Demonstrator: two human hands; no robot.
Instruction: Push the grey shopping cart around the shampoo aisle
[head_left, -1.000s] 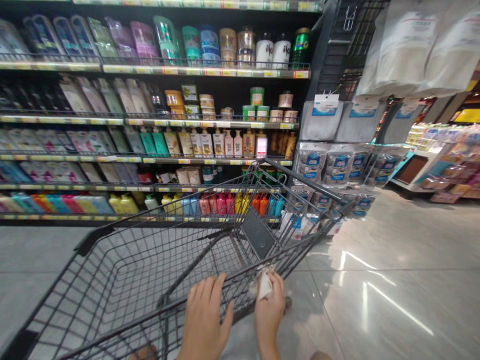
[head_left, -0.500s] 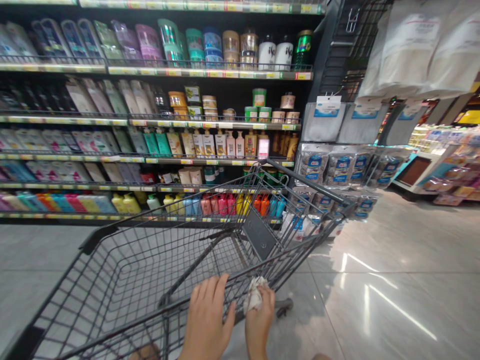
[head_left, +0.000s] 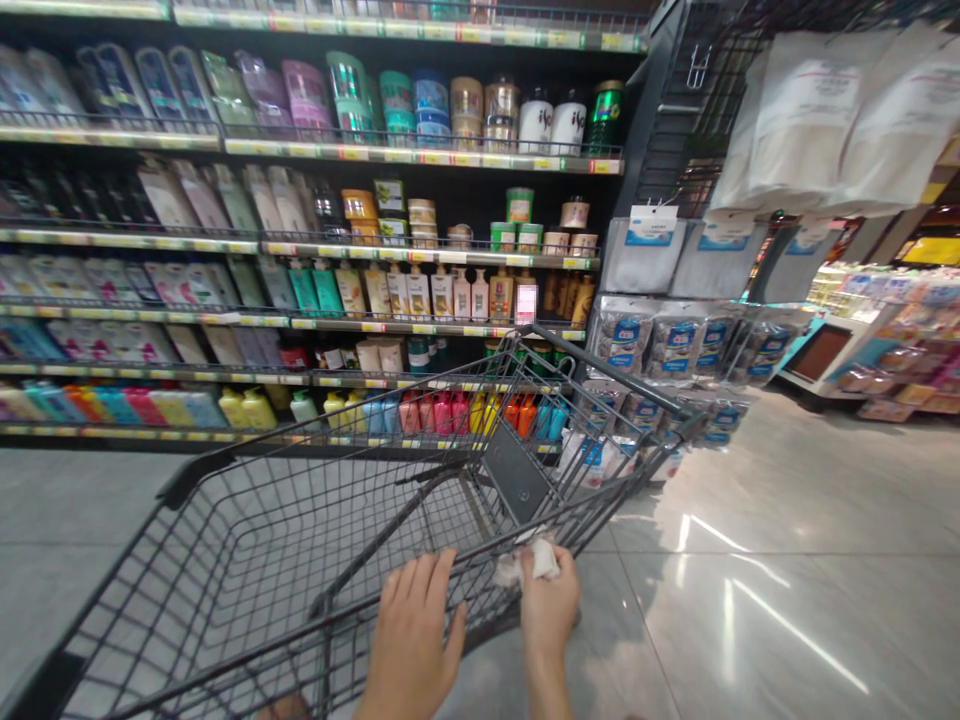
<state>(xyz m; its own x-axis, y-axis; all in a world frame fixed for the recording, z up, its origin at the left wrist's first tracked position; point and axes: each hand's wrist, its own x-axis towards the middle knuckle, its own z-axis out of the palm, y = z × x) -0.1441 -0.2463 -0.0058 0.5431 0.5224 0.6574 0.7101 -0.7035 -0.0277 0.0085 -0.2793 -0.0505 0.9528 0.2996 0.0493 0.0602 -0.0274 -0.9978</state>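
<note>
While the left hand [head_left: 409,630] lies over the near edge of a dark-grey wire shopping cart [head_left: 487,545], thumb spread wide, the right hand [head_left: 551,605] has its grip narrowed on a crumpled white cloth [head_left: 545,558] at the cart's near side, the work seemingly underway, how much remains unclear.

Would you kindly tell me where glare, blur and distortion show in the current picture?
In the head view, streaks of reflected light glare on the floor right of the cart; in the same head view, the white wad in the right hand looks soft-edged, and upper-left products lean outward, probably from wide-angle distortion.
</note>
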